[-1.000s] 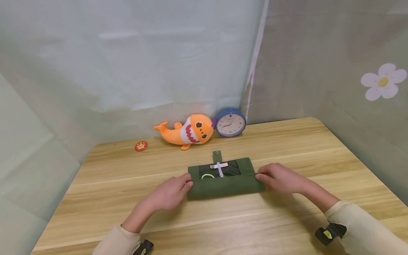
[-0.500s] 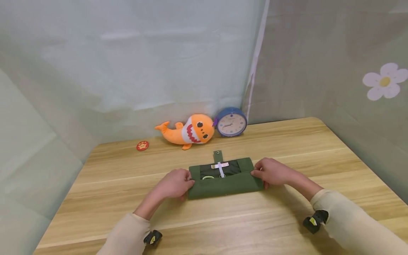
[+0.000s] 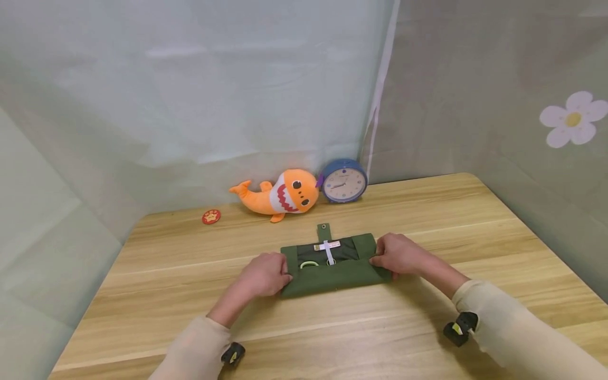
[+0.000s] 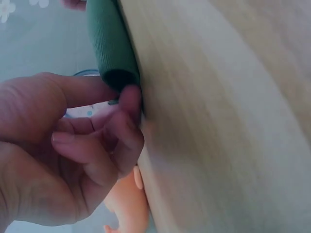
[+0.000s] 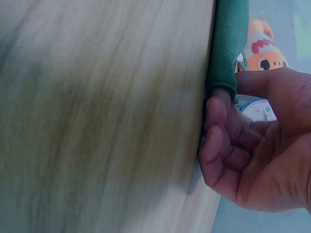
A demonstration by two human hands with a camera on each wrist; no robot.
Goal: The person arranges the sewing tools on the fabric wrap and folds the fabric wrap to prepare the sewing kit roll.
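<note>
A dark green fabric roll-up pouch (image 3: 332, 279) lies on the table with its near part folded over. Its uncovered far part shows a dark inner panel, a white strap (image 3: 329, 253), a small printed label and a pale green curved loop (image 3: 309, 264). From the far edge sticks out a tab with a snap button (image 3: 324, 231). My left hand (image 3: 266, 274) pinches the fold at its left end, thumb against the cloth; in the left wrist view the fold is a hollow roll. At the right end my right hand (image 3: 401, 255) pinches it, a fingertip inside the roll's opening.
Behind the pouch, an orange plush shark (image 3: 285, 196) leans by a blue alarm clock (image 3: 344, 182). A round red badge with a star (image 3: 211, 216) lies at the back left. The wooden table (image 3: 157, 295) ends at hanging cloth on the back and sides.
The fold at the right end lies lower and flatter. My right hand has shifted left and slightly away from me; my left hand has moved a little right, its thumb now further onto the cloth.
</note>
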